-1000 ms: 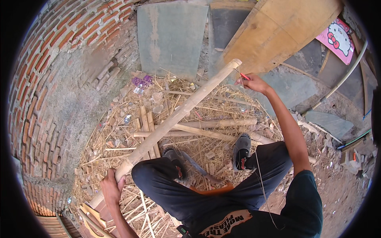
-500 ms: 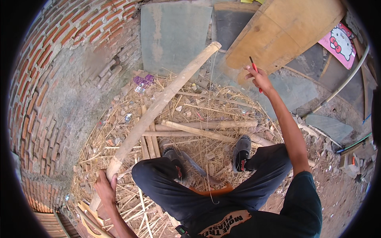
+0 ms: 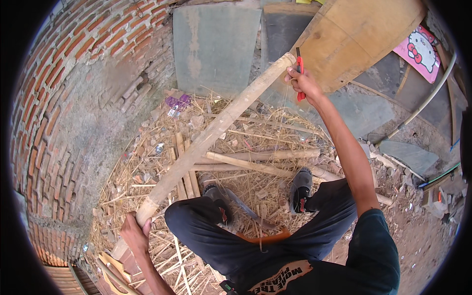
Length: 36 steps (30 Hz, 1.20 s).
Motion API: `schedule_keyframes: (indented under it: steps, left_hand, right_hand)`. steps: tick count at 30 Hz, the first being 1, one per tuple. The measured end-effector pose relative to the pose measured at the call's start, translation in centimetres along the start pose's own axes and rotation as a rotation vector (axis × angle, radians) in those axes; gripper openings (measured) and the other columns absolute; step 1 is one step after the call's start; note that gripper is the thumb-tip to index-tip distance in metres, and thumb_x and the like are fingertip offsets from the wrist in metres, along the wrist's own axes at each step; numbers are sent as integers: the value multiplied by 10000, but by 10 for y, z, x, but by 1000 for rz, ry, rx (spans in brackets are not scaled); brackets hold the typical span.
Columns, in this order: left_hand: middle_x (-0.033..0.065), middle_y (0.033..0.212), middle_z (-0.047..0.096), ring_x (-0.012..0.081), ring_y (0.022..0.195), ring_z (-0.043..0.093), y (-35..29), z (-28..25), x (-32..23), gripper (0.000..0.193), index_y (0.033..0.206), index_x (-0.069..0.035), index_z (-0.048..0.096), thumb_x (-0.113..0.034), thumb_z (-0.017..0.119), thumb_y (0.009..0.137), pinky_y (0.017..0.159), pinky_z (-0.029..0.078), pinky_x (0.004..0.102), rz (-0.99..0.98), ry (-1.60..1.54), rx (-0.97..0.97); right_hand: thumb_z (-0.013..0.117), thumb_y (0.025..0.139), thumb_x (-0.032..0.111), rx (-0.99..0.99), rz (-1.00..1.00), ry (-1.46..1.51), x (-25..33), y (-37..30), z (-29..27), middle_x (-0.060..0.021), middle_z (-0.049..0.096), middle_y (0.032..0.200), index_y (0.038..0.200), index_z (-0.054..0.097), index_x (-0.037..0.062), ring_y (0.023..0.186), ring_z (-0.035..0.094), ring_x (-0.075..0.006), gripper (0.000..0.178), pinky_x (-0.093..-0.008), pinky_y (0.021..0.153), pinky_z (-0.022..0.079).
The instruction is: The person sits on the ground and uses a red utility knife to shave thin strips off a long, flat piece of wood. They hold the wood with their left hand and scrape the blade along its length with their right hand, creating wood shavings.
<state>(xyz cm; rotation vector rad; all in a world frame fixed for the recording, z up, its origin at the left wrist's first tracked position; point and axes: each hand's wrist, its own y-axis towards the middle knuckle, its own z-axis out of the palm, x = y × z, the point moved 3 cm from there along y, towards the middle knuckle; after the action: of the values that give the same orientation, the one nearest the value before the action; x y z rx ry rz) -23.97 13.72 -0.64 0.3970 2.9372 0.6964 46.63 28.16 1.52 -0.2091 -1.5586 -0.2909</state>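
A long pale bamboo pole (image 3: 211, 132) slants from lower left to upper right, off the ground in front of me. My left hand (image 3: 135, 232) is wrapped around it near its lower end. At its far cut end is my right hand (image 3: 304, 84), fingers closed on a slim red tool (image 3: 300, 73) with a black tip. The tool points up and away, and its exact kind does not show. The right fingertips are at the edge of the pole end; whether they touch it I cannot tell. A thin line hangs near that end.
Between my shoes (image 3: 300, 189) lies a long blade (image 3: 246, 205). Bamboo poles (image 3: 275, 155) and flat strips (image 3: 186, 169) lie on ground littered with straw. A brick wall (image 3: 59, 147) rises at left. Grey sheets (image 3: 216, 49) and a wooden board (image 3: 361, 37) are at the back.
My right hand has moved left and up with the red tool, reaching the pole's far end. The pole has shifted slightly right, my left hand still around it.
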Motion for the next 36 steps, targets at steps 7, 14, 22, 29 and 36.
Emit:
schedule_keyframes:
  steps: [7,14,22,29,36]
  left_hand:
    - [216,844,638,438,741,632,-8,-6,5,642,1048,-15,580,-636,720,958,694,496,524,-3,1,-12]
    - [222,840,641,443,749,640,-8,-5,1,604,1059,-14,581,-596,716,971,696,494,530,-26,-37,3]
    - [271,871,655,513,789,635,-18,-8,21,510,1098,-12,585,-479,743,967,713,483,555,-76,-96,63]
    - [287,882,677,526,781,645,-31,-19,47,375,1095,-29,585,-352,740,984,694,468,583,-168,-15,101]
    - [282,788,663,491,682,650,-28,-18,31,259,1063,-25,582,-274,651,1072,633,460,559,-243,4,168]
  right_hand:
    - [597,1077,358,-58,-86,-582,26,-4,0,-26,615,692,933,690,40,587,538,-176,361,-390,621,457]
    - [626,1047,279,-379,-359,-783,34,-3,10,-243,750,886,1123,727,-9,867,741,-413,315,-491,780,539]
    - [610,1040,184,-172,-503,-1003,85,-26,6,-237,761,984,1318,742,98,916,732,-447,320,-516,823,549]
    - [597,1070,171,-56,-507,-1276,102,-23,-59,-217,766,1021,1335,739,100,938,730,-392,308,-456,827,544]
    - [664,1082,414,-206,-540,-757,102,-20,-71,-147,785,981,1344,750,78,886,721,-328,435,-421,791,544]
